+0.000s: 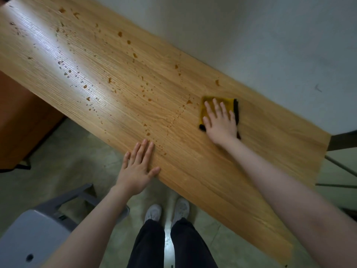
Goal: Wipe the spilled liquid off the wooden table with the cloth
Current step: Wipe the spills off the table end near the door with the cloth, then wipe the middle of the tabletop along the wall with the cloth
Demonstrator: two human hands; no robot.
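The right hand (220,122) presses flat, fingers straight, on the yellow cloth (219,102) at the right of the wooden table (212,171). The left hand (138,167) rests open on the near edge. Amber droplets of spilled liquid (119,33) scatter leftward and far; a grey chair (32,233) stands near left

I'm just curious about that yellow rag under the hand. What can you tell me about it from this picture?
The cloth is mustard yellow with a dark, near-black edge along its right side and lower corner. It looks soft and lies flat on the wooden table, near the wall-side edge. The right hand presses on it with straight, spread fingers, covering much of it. Brown drops lie just to its left.
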